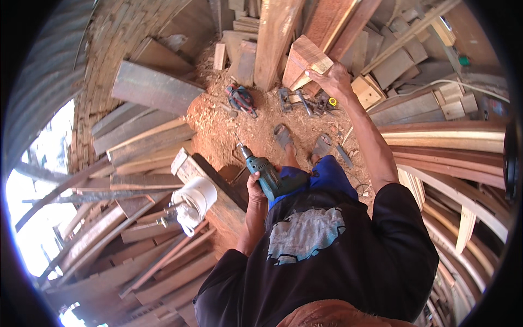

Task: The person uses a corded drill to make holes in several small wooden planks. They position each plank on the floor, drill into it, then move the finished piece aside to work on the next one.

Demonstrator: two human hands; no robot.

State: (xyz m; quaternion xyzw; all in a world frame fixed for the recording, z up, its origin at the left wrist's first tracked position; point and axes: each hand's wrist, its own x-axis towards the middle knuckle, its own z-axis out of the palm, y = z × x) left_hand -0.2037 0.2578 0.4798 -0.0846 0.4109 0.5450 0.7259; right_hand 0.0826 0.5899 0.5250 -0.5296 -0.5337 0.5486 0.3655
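Observation:
My left hand [254,185] is closed around a green-blue power drill [267,175] in front of my lap. The drill's bit [238,141] points up and to the left, over the shavings. Stretched far forward, my right hand [336,82] grips the near edge of a thick wooden block [308,57] with pale and reddish faces. The block is tilted in front of leaning boards; whether it rests on anything is hidden. Part of the right fingers is out of sight behind the wood.
Wood shavings [218,136] cover the ground around my sandals [283,136]. A red and dark power tool [241,100], metal tools [305,103] and a yellow tape measure [333,101] lie ahead. A white bucket [199,194] stands by a thick beam [223,218] on the left. Stacked planks [441,144] line the right.

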